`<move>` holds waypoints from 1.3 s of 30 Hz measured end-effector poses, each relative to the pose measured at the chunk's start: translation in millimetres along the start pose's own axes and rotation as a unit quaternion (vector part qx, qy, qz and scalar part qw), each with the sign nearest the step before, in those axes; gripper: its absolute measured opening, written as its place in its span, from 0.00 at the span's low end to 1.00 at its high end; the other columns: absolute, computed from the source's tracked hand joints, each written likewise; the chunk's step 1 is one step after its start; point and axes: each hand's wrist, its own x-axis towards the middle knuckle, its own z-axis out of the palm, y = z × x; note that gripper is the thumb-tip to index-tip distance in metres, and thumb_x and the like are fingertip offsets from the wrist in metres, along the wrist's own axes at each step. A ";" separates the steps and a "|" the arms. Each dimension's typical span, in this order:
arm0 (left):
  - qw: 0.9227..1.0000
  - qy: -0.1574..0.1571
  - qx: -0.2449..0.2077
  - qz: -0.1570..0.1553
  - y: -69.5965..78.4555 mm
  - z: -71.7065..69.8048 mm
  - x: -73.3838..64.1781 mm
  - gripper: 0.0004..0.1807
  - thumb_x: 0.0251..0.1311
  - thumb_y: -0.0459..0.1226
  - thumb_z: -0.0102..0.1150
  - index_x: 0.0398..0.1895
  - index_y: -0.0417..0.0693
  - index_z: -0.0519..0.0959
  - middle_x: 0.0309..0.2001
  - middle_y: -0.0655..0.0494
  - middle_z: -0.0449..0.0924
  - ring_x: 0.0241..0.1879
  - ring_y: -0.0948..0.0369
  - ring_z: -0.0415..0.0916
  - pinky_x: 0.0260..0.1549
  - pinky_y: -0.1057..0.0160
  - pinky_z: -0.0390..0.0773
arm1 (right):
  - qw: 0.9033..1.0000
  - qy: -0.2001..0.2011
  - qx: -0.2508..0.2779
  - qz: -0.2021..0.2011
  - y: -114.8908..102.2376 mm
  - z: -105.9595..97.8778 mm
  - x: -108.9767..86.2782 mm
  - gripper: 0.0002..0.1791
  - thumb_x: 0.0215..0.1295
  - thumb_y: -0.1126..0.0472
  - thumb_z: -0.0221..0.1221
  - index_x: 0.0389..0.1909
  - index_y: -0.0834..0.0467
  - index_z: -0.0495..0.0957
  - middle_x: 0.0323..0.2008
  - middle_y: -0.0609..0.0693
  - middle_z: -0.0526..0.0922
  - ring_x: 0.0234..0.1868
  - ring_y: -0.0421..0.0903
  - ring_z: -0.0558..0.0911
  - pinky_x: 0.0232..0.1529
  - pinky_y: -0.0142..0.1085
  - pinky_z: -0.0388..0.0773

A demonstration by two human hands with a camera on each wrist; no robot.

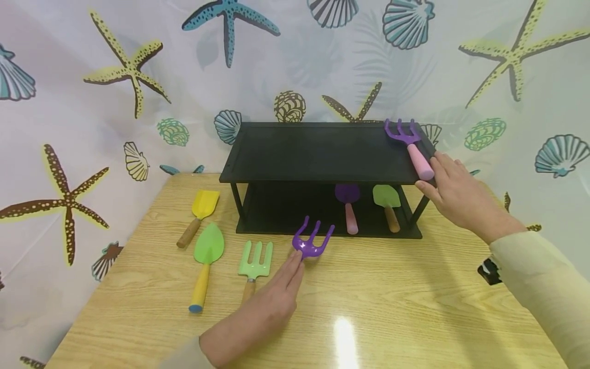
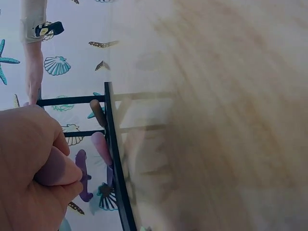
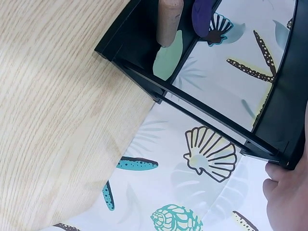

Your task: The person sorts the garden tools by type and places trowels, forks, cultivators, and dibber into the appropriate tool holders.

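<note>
while a yellow shovel [image 1: 205, 204], a green trowel [image 1: 209, 246] and a pale green fork [image 1: 255, 266] lay on the table [image 1: 378, 292], the left hand [image 1: 272, 297] curled round the handle [image 2: 59, 168] of a purple fork [image 1: 308, 248] in front of the black rack [image 1: 313, 154]. a purple trowel [image 1: 351, 215] and another green trowel [image 1: 387, 197] sat on its lower shelf [image 1: 290, 212], a second purple fork [image 1: 418, 158] on top: about half done, i judged, three tools left untouched. the right hand [image 1: 465, 197] touched the rack's corner; whether it gripped, i couldn't tell
</note>
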 end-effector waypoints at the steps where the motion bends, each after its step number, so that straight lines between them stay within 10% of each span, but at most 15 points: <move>1: 1.000 0.016 -0.002 0.012 -1.3 -0.7 1.8 0.26 0.67 0.28 0.36 0.65 0.22 0.66 0.70 0.25 0.60 0.71 0.39 0.62 0.68 0.51 0.67 | 1.000 0.002 0.001 -0.001 0.0 0.1 -0.1 0.46 0.78 0.37 0.33 0.76 0.73 0.41 0.76 0.72 0.42 0.77 0.69 0.45 0.78 0.59 0.39; 5: 0.998 0.041 -0.019 0.033 -5.3 -5.1 10.9 0.28 0.68 0.29 0.27 0.66 0.21 0.64 0.70 0.25 0.60 0.71 0.39 0.62 0.67 0.52 0.68 | 1.000 0.006 0.008 -0.003 0.3 1.0 -0.5 0.46 0.78 0.38 0.33 0.75 0.73 0.41 0.76 0.73 0.42 0.77 0.69 0.45 0.78 0.59 0.40; 13: 0.997 0.022 -0.042 0.054 -10.5 -21.1 26.8 0.33 0.61 0.28 0.53 0.69 0.23 0.60 0.73 0.27 0.54 0.74 0.41 0.57 0.69 0.55 0.65 | 1.000 0.005 0.007 -0.002 1.4 1.7 0.4 0.46 0.78 0.37 0.33 0.75 0.74 0.42 0.76 0.73 0.43 0.77 0.69 0.45 0.78 0.59 0.41; 39: 0.995 0.002 -0.058 0.085 -11.2 -58.2 60.0 0.32 0.66 0.28 0.49 0.73 0.28 0.58 0.77 0.34 0.50 0.78 0.47 0.50 0.70 0.59 0.63 | 1.000 0.009 0.005 -0.004 2.9 3.1 1.5 0.45 0.78 0.38 0.35 0.75 0.75 0.43 0.76 0.73 0.43 0.77 0.69 0.46 0.77 0.60 0.41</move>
